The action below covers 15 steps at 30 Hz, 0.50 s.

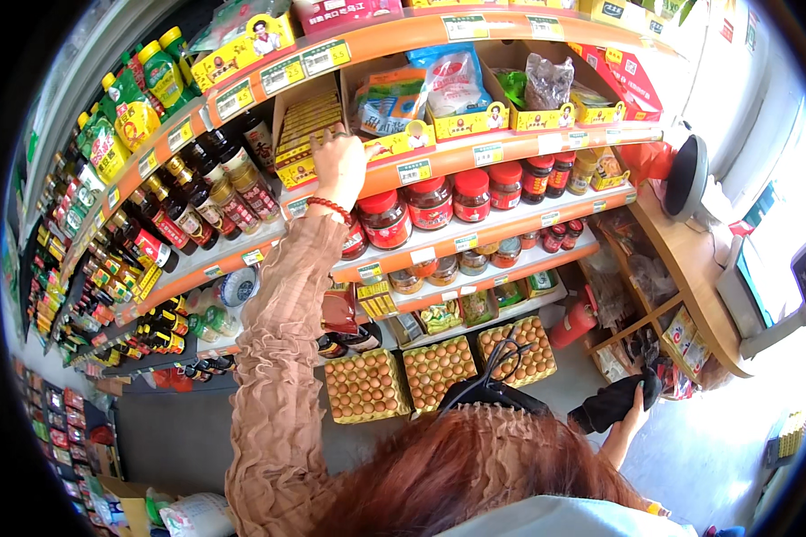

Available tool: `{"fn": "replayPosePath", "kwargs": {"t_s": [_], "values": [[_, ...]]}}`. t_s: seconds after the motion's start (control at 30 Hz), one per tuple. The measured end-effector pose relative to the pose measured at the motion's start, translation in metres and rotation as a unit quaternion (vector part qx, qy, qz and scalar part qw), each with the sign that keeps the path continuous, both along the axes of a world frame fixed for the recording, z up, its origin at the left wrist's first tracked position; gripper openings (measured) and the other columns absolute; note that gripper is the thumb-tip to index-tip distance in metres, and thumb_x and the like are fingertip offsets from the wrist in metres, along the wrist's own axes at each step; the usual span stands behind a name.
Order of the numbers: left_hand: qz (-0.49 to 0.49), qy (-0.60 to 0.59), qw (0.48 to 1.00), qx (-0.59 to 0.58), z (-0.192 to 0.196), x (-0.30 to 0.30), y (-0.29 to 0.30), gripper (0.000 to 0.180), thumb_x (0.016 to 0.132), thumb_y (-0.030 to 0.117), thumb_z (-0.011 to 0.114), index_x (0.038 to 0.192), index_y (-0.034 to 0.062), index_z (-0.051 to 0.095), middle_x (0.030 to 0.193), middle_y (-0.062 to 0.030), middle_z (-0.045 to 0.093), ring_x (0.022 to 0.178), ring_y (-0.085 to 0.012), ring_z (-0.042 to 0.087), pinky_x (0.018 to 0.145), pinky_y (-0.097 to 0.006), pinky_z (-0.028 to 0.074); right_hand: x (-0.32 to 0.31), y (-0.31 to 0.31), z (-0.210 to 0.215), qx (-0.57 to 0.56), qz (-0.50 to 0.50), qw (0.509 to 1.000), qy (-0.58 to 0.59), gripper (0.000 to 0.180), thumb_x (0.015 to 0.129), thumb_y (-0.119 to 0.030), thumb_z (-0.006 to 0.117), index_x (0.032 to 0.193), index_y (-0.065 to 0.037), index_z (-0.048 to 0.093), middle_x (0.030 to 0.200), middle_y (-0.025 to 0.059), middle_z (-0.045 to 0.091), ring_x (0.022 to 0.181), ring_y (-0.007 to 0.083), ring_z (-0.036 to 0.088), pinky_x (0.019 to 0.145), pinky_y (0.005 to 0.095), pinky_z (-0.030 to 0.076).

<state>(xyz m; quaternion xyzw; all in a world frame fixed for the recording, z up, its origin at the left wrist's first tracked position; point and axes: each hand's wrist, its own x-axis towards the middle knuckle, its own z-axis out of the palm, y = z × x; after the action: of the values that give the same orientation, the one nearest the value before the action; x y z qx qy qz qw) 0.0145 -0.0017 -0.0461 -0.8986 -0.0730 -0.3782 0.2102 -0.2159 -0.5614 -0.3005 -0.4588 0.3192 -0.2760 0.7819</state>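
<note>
My left hand [338, 168], with a red beaded bracelet at the wrist, reaches up to the shelf. Its fingers rest at the front edge of a yellow display carton [297, 170] packed with small flat yellow boxes [309, 125]. The thumb stands apart from the fingers, and I see nothing held in them. Low on the right, my right hand [631, 419] is closed around a black cloth-like item [611, 403], whose exact kind I cannot make out. Beside the left hand, bagged goods [392, 100] stand in open cartons.
Red-lidded jars [430, 204] line the shelf below, with dark sauce bottles [184, 215] to the left. Egg trays [364, 385] sit on the floor under the shelves. A red fire extinguisher [575, 322] and a wooden counter [690, 268] stand at the right.
</note>
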Motion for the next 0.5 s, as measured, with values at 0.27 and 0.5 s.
{"fn": "replayPosePath", "kwargs": {"t_s": [0.27, 0.5], "values": [[0.061, 0.103, 0.983, -0.142, 0.015, 0.017, -0.020, 0.047, 0.071, 0.055, 0.062, 0.087, 0.0113, 0.071, 0.100, -0.0140, 0.063, 0.101, -0.0291, 0.055, 0.094, -0.057, 0.031, 0.028, 0.007, -0.012, -0.011, 0.050, 0.999, -0.009, 0.035, 0.080, -0.014, 0.065, 0.111, 0.000, 0.054, 0.095, 0.0121, 0.062, 0.079, 0.0258, 0.064, 0.071, 0.0371, 0.055], [0.005, 0.032, 0.997, -0.065, -0.001, -0.017, -0.002, 0.053, 0.083, 0.051, 0.050, 0.121, 0.0137, 0.050, 0.115, -0.0186, 0.052, 0.113, -0.0336, 0.046, 0.096, -0.058, 0.030, 0.056, 0.051, -0.017, -0.003, 0.139, 0.990, -0.035, 0.037, 0.081, -0.018, 0.065, 0.113, -0.002, 0.055, 0.100, 0.0109, 0.062, 0.084, 0.0251, 0.062, 0.076, 0.0352, 0.053]]}}
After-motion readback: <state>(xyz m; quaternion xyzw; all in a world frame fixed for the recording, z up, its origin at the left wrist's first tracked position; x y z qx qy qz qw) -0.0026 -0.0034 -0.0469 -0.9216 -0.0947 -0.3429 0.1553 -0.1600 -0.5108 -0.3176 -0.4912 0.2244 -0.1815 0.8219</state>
